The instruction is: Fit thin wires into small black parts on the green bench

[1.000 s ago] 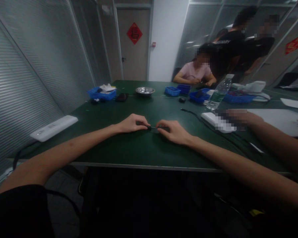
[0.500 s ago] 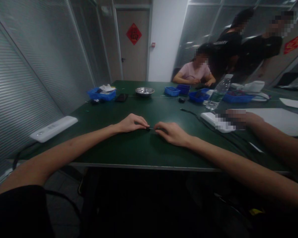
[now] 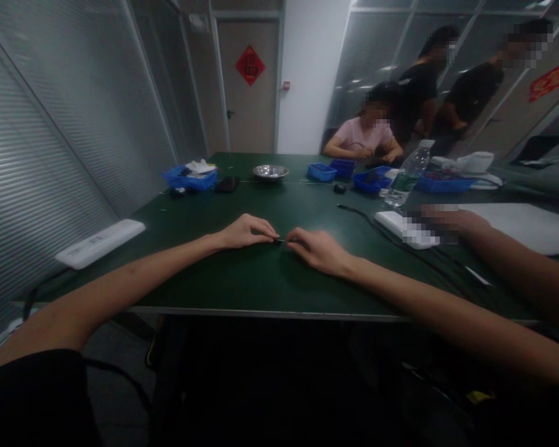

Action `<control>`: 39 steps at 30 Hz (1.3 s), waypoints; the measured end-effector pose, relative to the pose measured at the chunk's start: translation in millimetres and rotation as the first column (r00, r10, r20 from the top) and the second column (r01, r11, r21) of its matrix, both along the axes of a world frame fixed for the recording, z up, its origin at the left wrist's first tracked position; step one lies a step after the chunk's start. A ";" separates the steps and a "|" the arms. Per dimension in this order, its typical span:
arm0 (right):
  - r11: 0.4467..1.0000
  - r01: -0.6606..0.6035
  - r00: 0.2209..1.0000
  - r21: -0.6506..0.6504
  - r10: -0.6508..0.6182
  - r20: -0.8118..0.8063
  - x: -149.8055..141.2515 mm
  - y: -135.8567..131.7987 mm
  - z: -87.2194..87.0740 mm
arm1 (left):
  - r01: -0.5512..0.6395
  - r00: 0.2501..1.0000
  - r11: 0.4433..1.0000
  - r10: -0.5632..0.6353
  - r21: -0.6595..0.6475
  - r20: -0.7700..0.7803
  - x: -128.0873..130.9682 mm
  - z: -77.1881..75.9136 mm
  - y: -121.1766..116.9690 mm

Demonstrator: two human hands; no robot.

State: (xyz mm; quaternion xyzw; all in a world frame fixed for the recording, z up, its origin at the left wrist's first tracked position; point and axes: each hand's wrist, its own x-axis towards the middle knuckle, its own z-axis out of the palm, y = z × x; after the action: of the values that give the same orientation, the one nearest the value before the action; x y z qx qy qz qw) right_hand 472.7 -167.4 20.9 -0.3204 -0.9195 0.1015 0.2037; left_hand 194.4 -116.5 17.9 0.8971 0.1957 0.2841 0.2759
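Observation:
My left hand (image 3: 245,232) rests low over the green table (image 3: 223,279), thumb and fingertips closed on a small dark piece (image 3: 277,240). From the right, my right hand (image 3: 319,249) pinches a thin metal rod (image 3: 283,241) whose tip points at the dark piece and seems to touch it. The fingers of this hand cover the rest of the rod, so its kind cannot be made out. Both hands are nearly fingertip to fingertip, close to the table's surface.
A white power strip (image 3: 100,243) lies left. Further back are a blue tray (image 3: 193,180), a phone (image 3: 227,184), a steel bowl (image 3: 271,173) and more blue trays (image 3: 321,172). A water bottle (image 3: 407,175), a black cable (image 3: 361,213) and another person's hand (image 3: 461,220) are at right.
My right hand has shifted very slightly left, closer to my left hand, which stays in place. In the background, two standing people have moved a little.

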 end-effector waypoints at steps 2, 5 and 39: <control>1.000 0.003 1.000 -0.002 -0.003 0.000 -0.8 0.3 0.6 | 0.008 1.000 1.000 -0.008 -0.005 0.000 2.1 0.7 -1.2; 1.000 0.009 1.000 -0.003 -0.009 0.000 -1.9 0.8 1.2 | 0.022 1.000 1.000 -0.022 -0.009 -0.001 4.5 1.6 -2.5; 0.974 0.215 0.968 0.067 -0.222 0.120 13.1 22.2 0.0 | -0.746 0.637 0.642 0.766 0.179 -0.089 -155.7 -5.1 89.5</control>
State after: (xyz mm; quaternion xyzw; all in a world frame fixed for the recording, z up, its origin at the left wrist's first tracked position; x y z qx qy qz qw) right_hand 485.8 -145.2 20.8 -0.4202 -0.8920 0.0335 0.1634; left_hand 38.7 -27.0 12.9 0.7674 0.5559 0.3141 0.0584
